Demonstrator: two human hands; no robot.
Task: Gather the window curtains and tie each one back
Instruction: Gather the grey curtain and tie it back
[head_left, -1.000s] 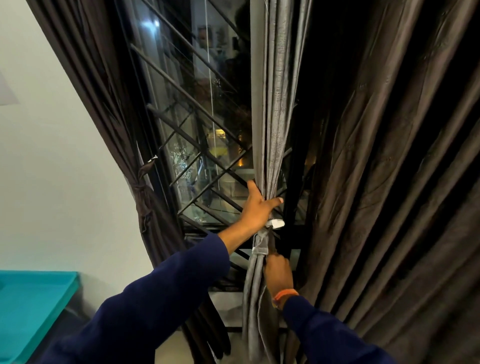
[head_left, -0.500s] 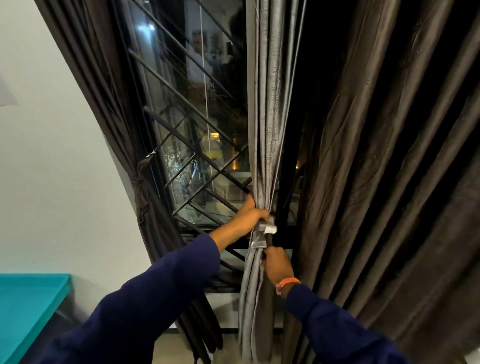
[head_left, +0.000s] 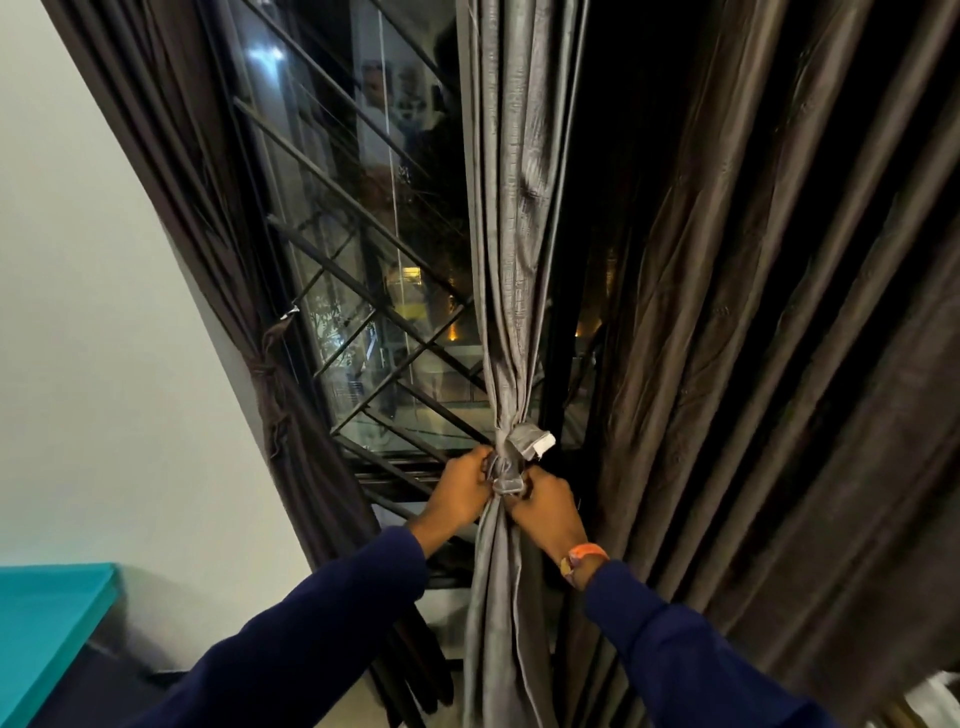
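A grey curtain (head_left: 511, 218) hangs in the middle of the window, bunched tight at waist height by a grey tie-back band (head_left: 522, 449) with a white end sticking out to the right. My left hand (head_left: 462, 486) grips the band from the left side. From the right, my right hand (head_left: 545, 506) pinches the band's lower loop. At the left edge of the window a dark brown curtain (head_left: 218, 249) is gathered and bound by its own knotted tie (head_left: 267, 374). A wide dark brown curtain (head_left: 779, 338) hangs loose on the right.
Behind the curtains is a window with a black diagonal metal grille (head_left: 363, 322). A white wall (head_left: 93, 338) runs along the left, and a teal surface (head_left: 47, 618) juts in at lower left.
My left hand dropped from spread fingers on the curtain above the tie to gripping the band. My right hand rose to the band's lower loop. The band now sits wrapped tight.
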